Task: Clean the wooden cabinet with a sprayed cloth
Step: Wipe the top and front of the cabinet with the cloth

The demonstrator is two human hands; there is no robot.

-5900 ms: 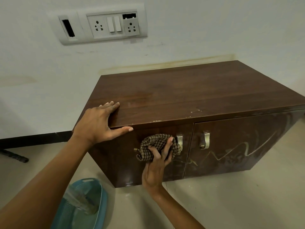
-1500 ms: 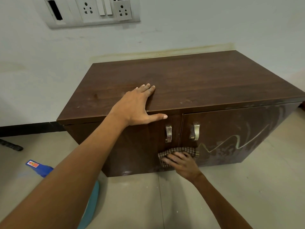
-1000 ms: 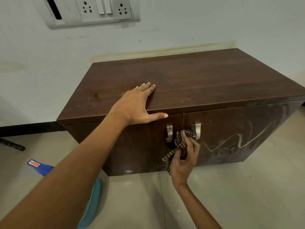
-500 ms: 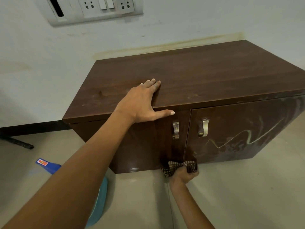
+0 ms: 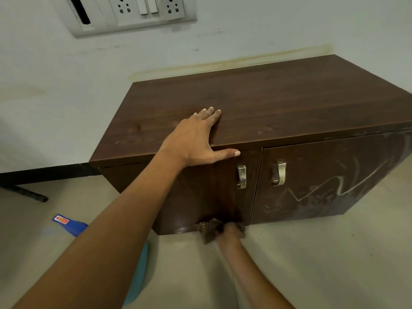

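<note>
A low dark wooden cabinet point(image 5: 278, 103) with two doors and metal handles stands on the floor against the wall. My left hand point(image 5: 196, 139) lies flat on its top front edge, fingers spread, thumb over the edge. My right hand point(image 5: 229, 230), blurred, grips a checked brown cloth point(image 5: 207, 228) against the bottom edge of the left door. The right door point(image 5: 323, 186) carries pale smeared streaks.
A blue plastic basin point(image 5: 139, 277) sits on the floor under my left arm, with a blue labelled object point(image 5: 69, 224) beside it. A switch and socket panel point(image 5: 131, 12) is on the wall above. A dark cable point(image 5: 24, 192) lies at the left.
The cloth went from the door's bottom up between the handles, then back down; now my right hand has slid it left along the bottom edge. My left hand has stayed on top.
</note>
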